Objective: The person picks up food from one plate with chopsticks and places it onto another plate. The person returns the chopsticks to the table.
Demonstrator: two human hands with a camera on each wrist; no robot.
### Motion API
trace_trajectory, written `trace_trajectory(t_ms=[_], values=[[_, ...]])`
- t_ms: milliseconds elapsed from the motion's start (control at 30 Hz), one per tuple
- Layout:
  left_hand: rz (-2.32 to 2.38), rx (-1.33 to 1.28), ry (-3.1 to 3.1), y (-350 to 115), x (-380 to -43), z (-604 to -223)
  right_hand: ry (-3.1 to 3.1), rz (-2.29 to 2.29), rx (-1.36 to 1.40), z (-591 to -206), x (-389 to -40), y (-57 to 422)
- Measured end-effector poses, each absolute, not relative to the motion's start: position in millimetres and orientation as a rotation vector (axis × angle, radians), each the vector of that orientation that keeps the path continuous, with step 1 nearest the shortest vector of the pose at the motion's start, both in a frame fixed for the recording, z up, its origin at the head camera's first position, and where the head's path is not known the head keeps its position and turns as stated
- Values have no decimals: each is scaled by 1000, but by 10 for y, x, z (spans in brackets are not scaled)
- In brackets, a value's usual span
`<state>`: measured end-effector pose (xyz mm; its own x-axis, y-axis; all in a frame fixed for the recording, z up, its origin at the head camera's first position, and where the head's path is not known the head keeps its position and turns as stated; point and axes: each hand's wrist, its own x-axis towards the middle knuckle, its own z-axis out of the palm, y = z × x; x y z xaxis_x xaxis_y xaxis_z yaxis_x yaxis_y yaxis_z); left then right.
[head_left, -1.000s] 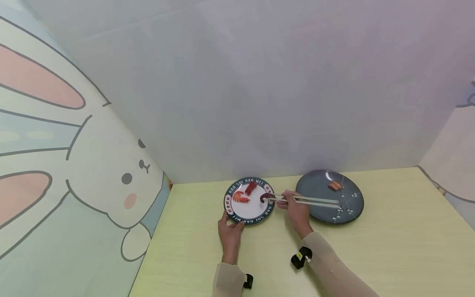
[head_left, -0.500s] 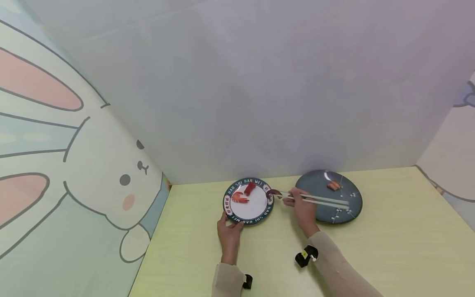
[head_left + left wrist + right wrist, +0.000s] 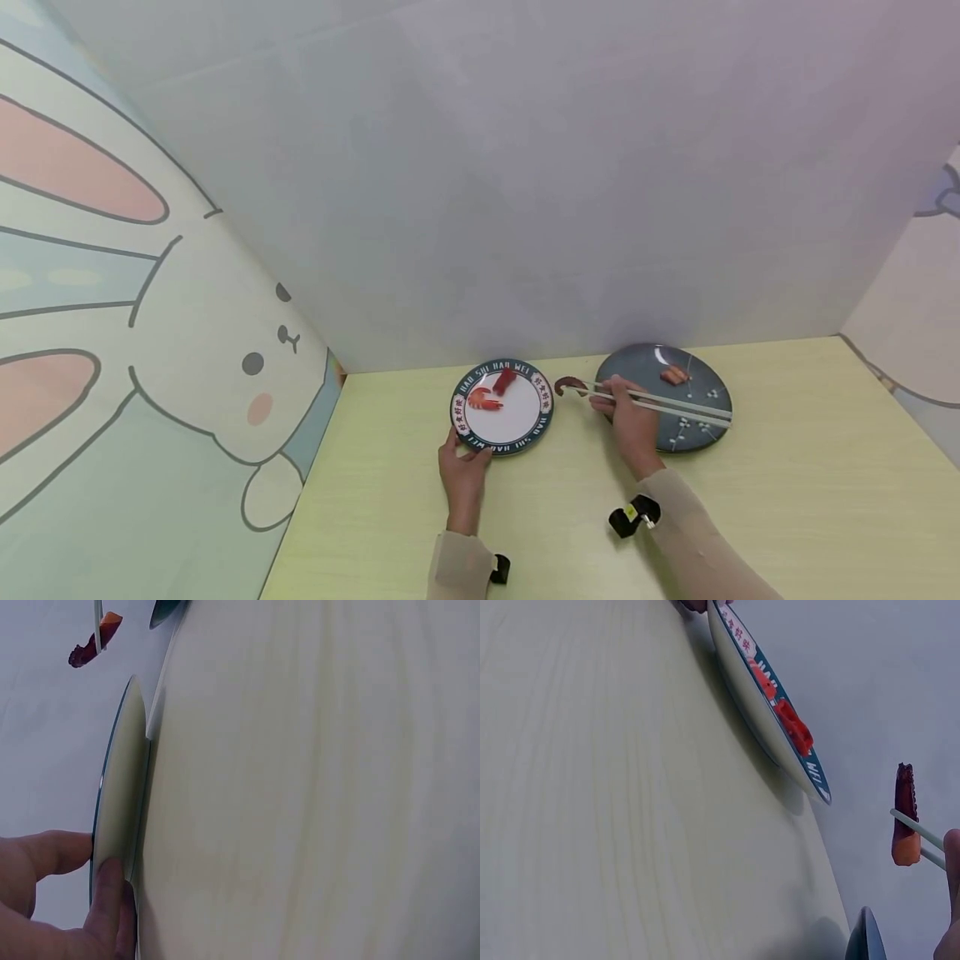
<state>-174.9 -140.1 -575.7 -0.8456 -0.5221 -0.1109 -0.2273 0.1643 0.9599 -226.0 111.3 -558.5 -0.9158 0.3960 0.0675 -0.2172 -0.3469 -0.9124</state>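
Right hand (image 3: 633, 427) grips chopsticks (image 3: 690, 406), tips pinching toy-like octopus tentacle (image 3: 905, 799) in air, between round white plate (image 3: 502, 426) and dark oval plate (image 3: 636, 377). Left hand (image 3: 462, 477) pinches round plate's rim. Step in hand (my guess): tentacle's trip between plates. Next move likely needs steady squeeze, then soft set-down.

I see a pale yellow tabletop (image 3: 375, 492) with faint streaks of grain running through it. Toward its far edge sits a round white plate (image 3: 517, 421), its dark green rim lettered; to the right, near but apart from it, a larger dark blue-grey oval plate (image 3: 637, 371) rests.
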Motion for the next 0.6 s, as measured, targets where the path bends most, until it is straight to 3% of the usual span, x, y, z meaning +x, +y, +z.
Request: trace_trajectory(t_ms=[600], values=[[-1705, 703, -2223, -1406, -1731, -5744, -1325, 2277, -303, -5548, -2259, 1464]])
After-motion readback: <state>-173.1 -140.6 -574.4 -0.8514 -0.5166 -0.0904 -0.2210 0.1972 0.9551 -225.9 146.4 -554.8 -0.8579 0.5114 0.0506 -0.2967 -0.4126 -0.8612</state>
